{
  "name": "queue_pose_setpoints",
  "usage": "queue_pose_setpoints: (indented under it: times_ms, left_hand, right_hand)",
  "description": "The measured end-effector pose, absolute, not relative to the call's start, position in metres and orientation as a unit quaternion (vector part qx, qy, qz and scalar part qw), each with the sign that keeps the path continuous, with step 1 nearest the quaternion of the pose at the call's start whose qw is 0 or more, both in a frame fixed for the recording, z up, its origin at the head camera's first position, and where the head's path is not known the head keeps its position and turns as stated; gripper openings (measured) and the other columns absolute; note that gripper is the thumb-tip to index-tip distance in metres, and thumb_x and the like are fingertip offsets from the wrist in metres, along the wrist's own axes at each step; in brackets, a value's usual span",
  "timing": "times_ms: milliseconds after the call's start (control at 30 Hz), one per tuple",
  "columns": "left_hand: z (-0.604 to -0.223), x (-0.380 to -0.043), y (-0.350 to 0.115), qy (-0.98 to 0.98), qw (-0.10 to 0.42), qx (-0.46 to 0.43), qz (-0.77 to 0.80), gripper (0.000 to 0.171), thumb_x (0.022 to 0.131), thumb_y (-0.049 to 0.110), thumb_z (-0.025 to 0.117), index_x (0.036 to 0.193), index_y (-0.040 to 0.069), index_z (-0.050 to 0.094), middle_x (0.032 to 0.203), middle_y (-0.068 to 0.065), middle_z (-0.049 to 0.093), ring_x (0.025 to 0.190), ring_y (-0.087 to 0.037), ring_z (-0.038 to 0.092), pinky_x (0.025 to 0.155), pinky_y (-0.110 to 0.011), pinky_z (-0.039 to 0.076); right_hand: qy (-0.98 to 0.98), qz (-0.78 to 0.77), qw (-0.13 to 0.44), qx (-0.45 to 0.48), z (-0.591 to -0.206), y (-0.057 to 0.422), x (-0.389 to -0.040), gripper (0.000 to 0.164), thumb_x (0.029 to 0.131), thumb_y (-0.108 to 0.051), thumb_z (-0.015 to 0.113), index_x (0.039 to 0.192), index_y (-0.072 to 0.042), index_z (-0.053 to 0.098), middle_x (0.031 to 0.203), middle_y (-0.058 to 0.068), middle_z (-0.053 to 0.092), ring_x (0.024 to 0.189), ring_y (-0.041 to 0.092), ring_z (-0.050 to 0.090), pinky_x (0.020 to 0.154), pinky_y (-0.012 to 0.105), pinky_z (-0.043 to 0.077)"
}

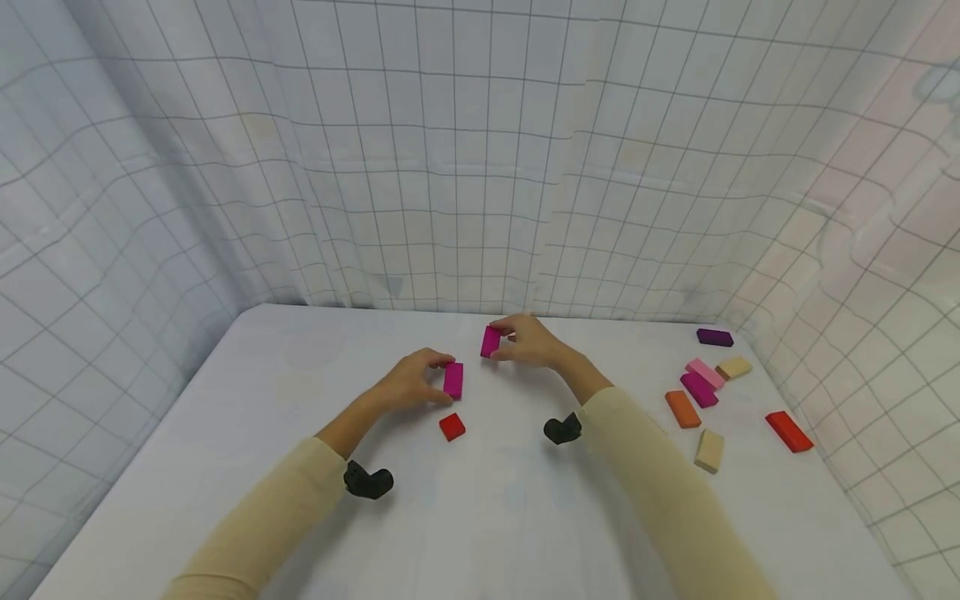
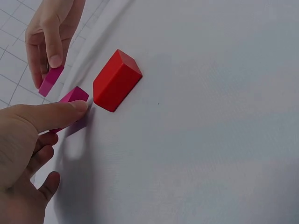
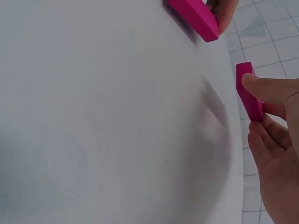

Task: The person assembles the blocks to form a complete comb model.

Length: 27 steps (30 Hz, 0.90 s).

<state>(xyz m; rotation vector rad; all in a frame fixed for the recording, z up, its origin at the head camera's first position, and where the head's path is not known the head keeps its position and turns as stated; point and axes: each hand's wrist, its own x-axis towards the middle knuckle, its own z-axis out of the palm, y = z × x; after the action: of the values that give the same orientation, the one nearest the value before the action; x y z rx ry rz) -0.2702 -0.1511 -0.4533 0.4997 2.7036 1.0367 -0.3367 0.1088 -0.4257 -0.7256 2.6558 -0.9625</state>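
Observation:
My left hand (image 1: 408, 381) pinches a magenta block (image 1: 453, 381) by its two ends, thumb nearest me. In the left wrist view a shadow lies beneath this block (image 2: 76, 95), and it looks slightly above the table. Farther back and to the right, my right hand (image 1: 527, 341) grips a second magenta block (image 1: 491, 342) between thumb and fingers. That block (image 3: 249, 91) is held off the surface in the right wrist view. The two blocks are apart. A red block (image 1: 452, 427) sits on the table just in front of the left hand's block.
On the right side of the white table (image 1: 495, 517) lie several loose blocks: dark purple (image 1: 715, 337), pink (image 1: 706, 373), magenta (image 1: 699, 390), orange (image 1: 683, 409), cream (image 1: 708, 451) and red (image 1: 789, 432). A grid-patterned curtain (image 1: 480, 167) surrounds the back and sides. Black wrist devices (image 1: 367, 481) are on both arms.

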Motion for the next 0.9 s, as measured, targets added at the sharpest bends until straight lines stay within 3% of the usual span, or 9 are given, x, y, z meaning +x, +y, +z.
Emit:
queue_pose_setpoints:
  times_ms: [567, 900]
  left_hand:
    - [-0.467, -0.272, -0.146, 0.905, 0.075, 0.180, 0.379, 0.071, 0.085, 0.015, 0.086, 0.147, 0.000, 0.054, 0.138, -0.016, 0.058, 0.130, -0.035, 0.051, 0.110, -0.052, 0.043]
    - [-0.472, -0.274, -0.154, 0.903, 0.069, 0.174, 0.386, 0.064, 0.086, 0.018, 0.086, 0.142, 0.004, 0.060, 0.135, -0.012, 0.061, 0.127, -0.032, 0.053, 0.111, -0.052, 0.042]
  right_hand:
    - [0.910, -0.321, 0.109, -0.240, -0.454, 0.075, -0.339, 0.061, 0.096, -0.019, 0.075, 0.151, -0.004, 0.052, 0.142, 0.013, 0.057, 0.129, 0.028, 0.053, 0.111, 0.042, 0.042]
    - [0.915, -0.337, 0.081, -0.207, -0.460, 0.079, -0.341, 0.045, 0.101, -0.019, 0.062, 0.145, -0.006, 0.059, 0.138, 0.012, 0.060, 0.128, 0.028, 0.053, 0.111, 0.043, 0.043]
